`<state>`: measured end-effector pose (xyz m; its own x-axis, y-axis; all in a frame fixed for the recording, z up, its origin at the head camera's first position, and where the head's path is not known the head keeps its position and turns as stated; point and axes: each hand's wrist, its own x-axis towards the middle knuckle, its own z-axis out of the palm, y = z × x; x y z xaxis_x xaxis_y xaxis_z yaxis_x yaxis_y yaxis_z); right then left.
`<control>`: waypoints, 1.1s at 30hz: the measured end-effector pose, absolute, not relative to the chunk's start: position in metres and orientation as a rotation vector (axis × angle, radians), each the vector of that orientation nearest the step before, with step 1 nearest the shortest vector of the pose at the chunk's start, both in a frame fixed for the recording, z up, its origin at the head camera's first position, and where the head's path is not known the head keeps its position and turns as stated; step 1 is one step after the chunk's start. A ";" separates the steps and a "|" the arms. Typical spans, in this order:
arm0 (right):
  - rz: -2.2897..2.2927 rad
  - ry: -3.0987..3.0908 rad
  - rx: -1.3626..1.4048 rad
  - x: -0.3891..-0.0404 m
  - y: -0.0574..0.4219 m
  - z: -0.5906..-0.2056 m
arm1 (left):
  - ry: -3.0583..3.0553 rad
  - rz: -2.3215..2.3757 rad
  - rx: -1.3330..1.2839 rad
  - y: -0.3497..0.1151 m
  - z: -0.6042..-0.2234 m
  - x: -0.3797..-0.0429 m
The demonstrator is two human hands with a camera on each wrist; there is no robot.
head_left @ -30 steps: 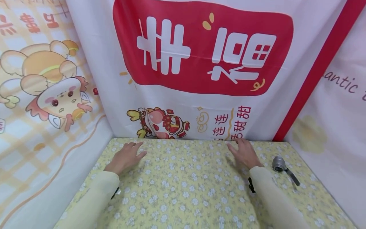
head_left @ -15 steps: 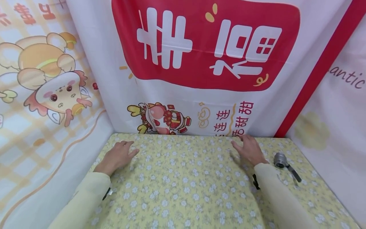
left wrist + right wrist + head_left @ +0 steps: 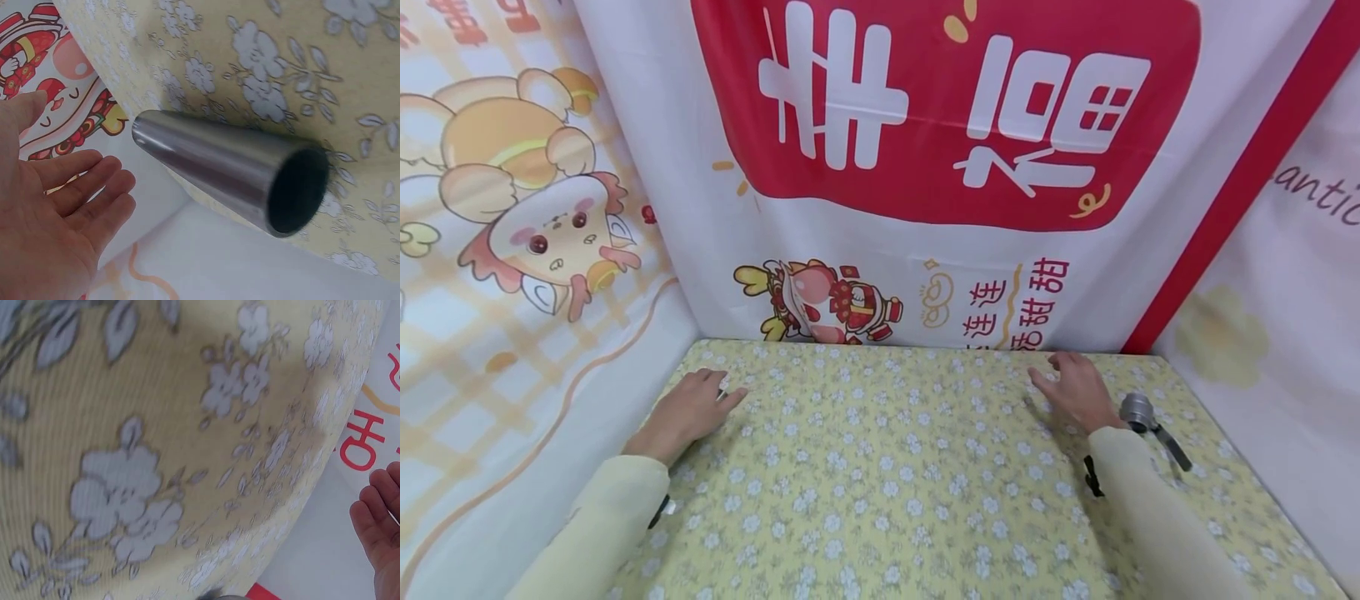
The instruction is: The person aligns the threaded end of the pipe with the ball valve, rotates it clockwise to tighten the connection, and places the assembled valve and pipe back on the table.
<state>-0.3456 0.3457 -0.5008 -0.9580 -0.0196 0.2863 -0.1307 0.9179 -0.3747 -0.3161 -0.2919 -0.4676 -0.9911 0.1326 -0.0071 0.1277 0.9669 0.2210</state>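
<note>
Holding the left hand (image 3: 688, 408) out with loose, unclenched fingers at centre left of the head view, and facing the metal tube (image 3: 219, 165), lying on the flowered tabletop (image 3: 850, 475) and showing mid-frame in the left wrist view, just right of the fingertips and apart from them. Over at centre right of the head view, holding out the right hand (image 3: 1081, 392) just as loosely, with the grey lever valve (image 3: 1138, 412) sitting just right of its wrist.

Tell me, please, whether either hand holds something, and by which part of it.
Nothing is held: the left hand is open beside the metal tube without gripping it, and the right hand is open and empty.
</note>
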 end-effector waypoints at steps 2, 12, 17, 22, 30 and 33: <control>0.567 -2.799 0.120 -0.344 0.348 -0.499 | 3.097 0.347 0.199 -0.294 -0.467 -0.314; 0.537 -2.848 0.069 -0.339 0.361 -0.496 | 3.161 0.328 0.204 -0.310 -0.468 -0.305; 0.536 -2.845 0.069 -0.337 0.369 -0.495 | 3.153 0.345 0.164 -0.317 -0.469 -0.301; 0.515 -2.858 0.017 -0.336 0.378 -0.497 | 3.146 0.333 0.128 -0.325 -0.472 -0.297; 0.509 -2.895 -0.026 -0.330 0.391 -0.496 | 3.099 0.336 0.107 -0.338 -0.474 -0.292; 0.500 -2.904 -0.029 -0.328 0.396 -0.496 | 3.087 0.346 0.105 -0.341 -0.476 -0.290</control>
<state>-0.3278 0.3965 -0.4958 -0.9808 0.0519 0.1878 -0.0138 0.9428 -0.3330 -0.2897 -0.3414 -0.4758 -0.9972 0.0705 -0.0256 0.0631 0.9729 0.2223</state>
